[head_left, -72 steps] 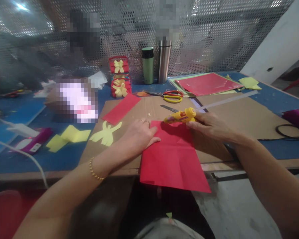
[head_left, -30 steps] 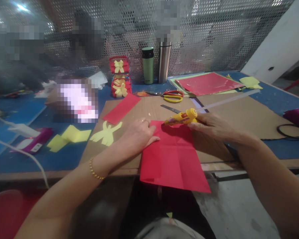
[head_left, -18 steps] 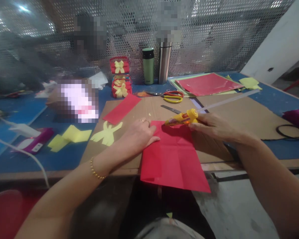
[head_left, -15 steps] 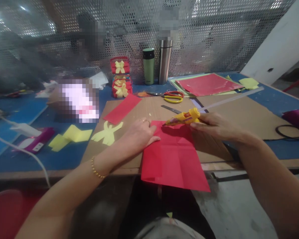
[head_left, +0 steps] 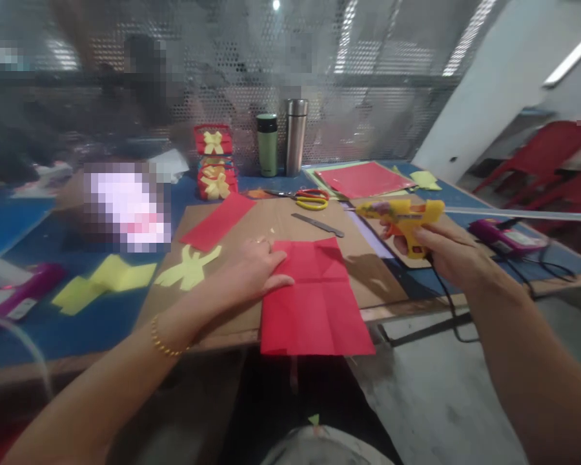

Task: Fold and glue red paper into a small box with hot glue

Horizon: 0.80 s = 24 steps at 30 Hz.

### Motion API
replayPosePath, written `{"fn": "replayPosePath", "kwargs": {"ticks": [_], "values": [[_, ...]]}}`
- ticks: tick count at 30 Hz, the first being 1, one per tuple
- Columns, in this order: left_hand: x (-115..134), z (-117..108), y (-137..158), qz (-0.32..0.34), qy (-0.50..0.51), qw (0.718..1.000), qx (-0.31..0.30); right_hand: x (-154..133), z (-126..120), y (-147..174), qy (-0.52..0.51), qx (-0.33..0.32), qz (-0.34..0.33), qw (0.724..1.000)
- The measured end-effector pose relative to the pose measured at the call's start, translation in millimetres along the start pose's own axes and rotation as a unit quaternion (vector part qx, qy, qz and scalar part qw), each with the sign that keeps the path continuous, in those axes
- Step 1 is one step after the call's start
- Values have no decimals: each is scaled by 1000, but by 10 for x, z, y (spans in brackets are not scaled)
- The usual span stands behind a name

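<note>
A creased sheet of red paper (head_left: pixel 314 303) lies on the brown cardboard, its lower edge hanging over the table's front. My left hand (head_left: pixel 259 268) holds the sheet at its upper left, thumb on top and the other fingers curled. My right hand (head_left: pixel 436 252) is wrapped round the handle of a yellow glue gun (head_left: pixel 409 219), raised to the right of the paper. A clear glue stick (head_left: pixel 523 213) sticks out of the gun's back, and its nozzle points left. Beside my left hand are a red paper strip (head_left: pixel 217 221) and a yellow paper bow cutout (head_left: pixel 190 267).
Scissors (head_left: pixel 312 199) and a flat metal blade (head_left: pixel 318 225) lie on or by the cardboard (head_left: pixel 372 284). Behind stand red boxes with yellow bows (head_left: pixel 215 161), a green tumbler (head_left: pixel 267 145) and a steel flask (head_left: pixel 296 139). A purple power strip (head_left: pixel 508 237) with cords sits right.
My right hand has lifted the glue gun off the red paper and moved it right. My left hand stays on the sheet. The camera view has turned to the right.
</note>
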<state>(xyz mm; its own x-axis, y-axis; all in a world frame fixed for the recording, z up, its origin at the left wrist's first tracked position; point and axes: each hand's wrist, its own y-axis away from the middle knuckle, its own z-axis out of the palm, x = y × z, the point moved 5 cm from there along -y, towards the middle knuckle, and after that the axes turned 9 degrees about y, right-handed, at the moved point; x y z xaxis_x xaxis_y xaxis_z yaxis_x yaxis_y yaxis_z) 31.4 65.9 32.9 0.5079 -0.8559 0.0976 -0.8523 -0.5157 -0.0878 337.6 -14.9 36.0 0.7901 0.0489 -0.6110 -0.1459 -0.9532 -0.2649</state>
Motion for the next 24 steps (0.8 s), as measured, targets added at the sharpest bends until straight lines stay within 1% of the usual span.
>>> {"fn": "replayPosePath", "kwargs": {"ticks": [2, 4, 5, 7, 8, 11, 12, 13, 15, 17, 18, 19, 20, 21, 22, 23, 24], "values": [[-37, -26, 27, 9, 14, 1000, 11, 87, -140, 1, 24, 25, 14, 999], [-82, -28, 44, 22, 43, 999, 15, 188, -254, -42, 84, 55, 27, 995], [-99, -19, 49, 26, 55, 998, 10, 236, -295, -74, 116, 76, 18, 990], [-108, -6, 59, 26, 54, 998, -1, 349, -279, -151, 179, 63, -25, 982], [-96, -4, 65, 27, 48, 998, -5, 437, -255, -188, 205, 55, -31, 977], [-18, -24, 78, 28, 44, 999, -6, 749, -202, -275, 297, 47, -1, 954], [8, -30, 77, 26, 47, 999, -9, 823, -184, -293, 317, 37, -4, 948], [29, -32, 73, 22, 46, 999, -14, 870, -167, -304, 331, 21, -12, 943], [56, -28, 62, 13, 41, 999, -28, 888, -180, -291, 367, 6, 3, 930], [64, -20, 51, 7, 33, 999, -35, 751, -217, -224, 417, 18, 31, 908], [63, -15, 48, 6, 31, 999, -34, 614, -222, -172, 440, 35, 36, 897], [58, -7, 47, 6, 31, 999, -32, 428, -215, -111, 452, 70, 20, 889], [53, 0, 48, 6, 32, 999, -29, 225, -184, -45, 444, 108, 0, 889], [47, 8, 50, 9, 34, 999, -26, 39, -128, 18, 418, 135, -10, 898], [44, 15, 53, 12, 35, 999, -24, -105, -38, 67, 379, 137, -3, 915], [43, 19, 56, 15, 34, 999, -22, -208, 105, 93, 336, 95, 10, 937], [44, 20, 58, 18, 31, 999, -21, -291, 277, 106, 287, 32, 12, 957]]}}
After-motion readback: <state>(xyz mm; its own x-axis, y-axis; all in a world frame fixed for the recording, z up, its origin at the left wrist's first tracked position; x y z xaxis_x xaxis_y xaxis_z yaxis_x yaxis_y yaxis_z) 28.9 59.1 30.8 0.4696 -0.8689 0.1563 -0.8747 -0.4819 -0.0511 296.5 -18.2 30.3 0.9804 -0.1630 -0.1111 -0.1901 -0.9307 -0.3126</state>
